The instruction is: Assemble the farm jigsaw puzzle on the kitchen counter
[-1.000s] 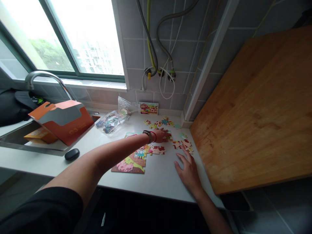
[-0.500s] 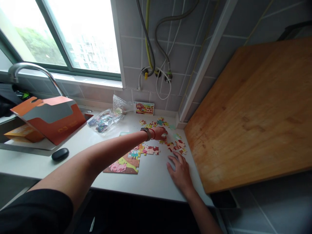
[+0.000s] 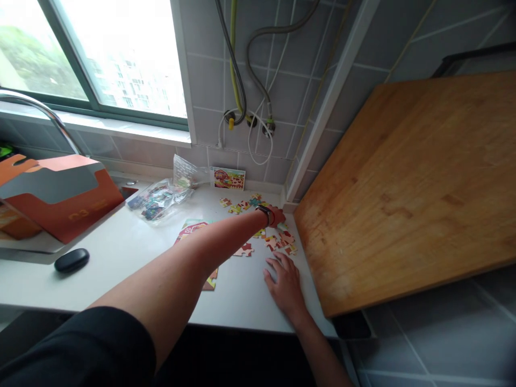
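Observation:
My left hand (image 3: 277,216) reaches across to the back right of the counter, over loose jigsaw pieces (image 3: 284,240). Its fingers point down and are mostly hidden, so whether they hold a piece does not show. A watch and a red band are on that wrist. My right hand (image 3: 285,285) rests on the counter just in front of the pieces, fingers spread, holding nothing. The partly joined jigsaw puzzle (image 3: 192,227) lies under my left forearm, which covers most of it. More loose pieces (image 3: 242,206) are scattered behind the forearm.
A picture card (image 3: 228,178) leans on the back wall beside a clear plastic bag (image 3: 159,200) of pieces. An orange box (image 3: 84,207) and a black oval case (image 3: 71,260) are at left. A large wooden board (image 3: 407,199) stands along the right side.
My left hand has moved right and farther back over the pieces, its forearm now covering more of the puzzle. My right hand stays resting on the counter. The view has shifted slightly right.

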`<state>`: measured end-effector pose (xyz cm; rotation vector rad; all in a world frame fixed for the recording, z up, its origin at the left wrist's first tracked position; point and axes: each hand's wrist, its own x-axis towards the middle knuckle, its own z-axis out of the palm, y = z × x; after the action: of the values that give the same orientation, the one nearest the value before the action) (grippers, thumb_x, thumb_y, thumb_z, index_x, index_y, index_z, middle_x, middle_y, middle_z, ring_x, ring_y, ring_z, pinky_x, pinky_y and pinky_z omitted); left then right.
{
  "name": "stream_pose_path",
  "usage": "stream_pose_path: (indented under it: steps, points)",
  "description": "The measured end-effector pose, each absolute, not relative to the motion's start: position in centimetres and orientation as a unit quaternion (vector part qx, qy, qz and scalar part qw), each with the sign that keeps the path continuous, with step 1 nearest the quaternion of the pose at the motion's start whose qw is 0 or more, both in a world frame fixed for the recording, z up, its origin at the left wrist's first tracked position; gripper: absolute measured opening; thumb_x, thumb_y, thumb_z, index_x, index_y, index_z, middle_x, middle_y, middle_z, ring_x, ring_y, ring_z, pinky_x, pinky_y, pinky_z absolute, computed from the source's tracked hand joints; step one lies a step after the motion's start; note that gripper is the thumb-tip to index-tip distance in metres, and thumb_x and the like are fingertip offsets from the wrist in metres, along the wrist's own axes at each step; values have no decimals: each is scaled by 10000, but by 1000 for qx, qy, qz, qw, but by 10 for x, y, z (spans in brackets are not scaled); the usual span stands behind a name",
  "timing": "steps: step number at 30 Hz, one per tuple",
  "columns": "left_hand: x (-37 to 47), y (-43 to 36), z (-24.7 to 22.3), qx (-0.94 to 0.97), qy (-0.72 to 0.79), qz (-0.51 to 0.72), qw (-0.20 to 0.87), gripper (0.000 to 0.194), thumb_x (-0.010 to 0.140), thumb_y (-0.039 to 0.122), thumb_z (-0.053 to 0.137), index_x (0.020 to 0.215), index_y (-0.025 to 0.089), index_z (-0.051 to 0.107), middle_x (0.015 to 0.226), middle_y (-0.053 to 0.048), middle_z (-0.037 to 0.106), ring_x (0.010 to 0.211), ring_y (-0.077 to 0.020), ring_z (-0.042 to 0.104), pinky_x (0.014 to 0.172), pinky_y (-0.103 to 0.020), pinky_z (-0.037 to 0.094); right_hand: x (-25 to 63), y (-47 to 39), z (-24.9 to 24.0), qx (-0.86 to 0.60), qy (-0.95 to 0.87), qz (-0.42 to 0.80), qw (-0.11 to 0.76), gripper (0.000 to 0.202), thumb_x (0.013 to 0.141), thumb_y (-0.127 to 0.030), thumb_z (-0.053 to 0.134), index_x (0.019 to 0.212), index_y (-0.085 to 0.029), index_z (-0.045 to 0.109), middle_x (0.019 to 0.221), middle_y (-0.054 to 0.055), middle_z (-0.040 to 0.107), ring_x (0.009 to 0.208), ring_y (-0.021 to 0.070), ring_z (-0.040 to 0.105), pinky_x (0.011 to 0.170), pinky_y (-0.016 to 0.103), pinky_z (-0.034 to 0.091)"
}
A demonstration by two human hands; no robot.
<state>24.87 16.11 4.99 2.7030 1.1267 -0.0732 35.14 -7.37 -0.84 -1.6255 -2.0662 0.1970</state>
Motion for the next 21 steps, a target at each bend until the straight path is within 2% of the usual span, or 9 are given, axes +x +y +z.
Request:
stream_pose_path:
  steps: [6,11,16,21]
  points:
    - [238,173,62,905,398,-66,134,324,1020,398,680,1240,161,683,1317,-117,664,1184,-273,657,1033,-508,549,352,-73,-10,-592,-760,71,259,279,937,-244,631,1185,-251,759,1390,118,664,1325,322,592,1097,507,486]
    - [230,171,68,899,413,-49,138,437,785,415,919,1116,205,727,1297,-109,699,1269,-347,621,1089,-545,487,352,-73,-12,-592,-761,66,258,269,945,-253,631,1182,-238,756,1392,124,662,1326,318,589,1098,509,478]
    - [229,168,72,885,436,-32,162,319,1006,370,706,1243,160,671,1269,-105,679,1140,-265,671,988,-492,574,352,-73,-12,-592,-760,65,259,275,941,-249,628,1186,-252,753,1400,117,660,1339,318,580,1108,508,469]
    - [216,171,86,872,443,24,206,311,1032,364,673,1261,154,658,1265,-102,671,1085,-241,686,932,-449,605,353,-74,-11,-591,-760,70,262,278,951,-256,613,1191,-249,754,1398,120,660,1334,322,581,1105,519,470]
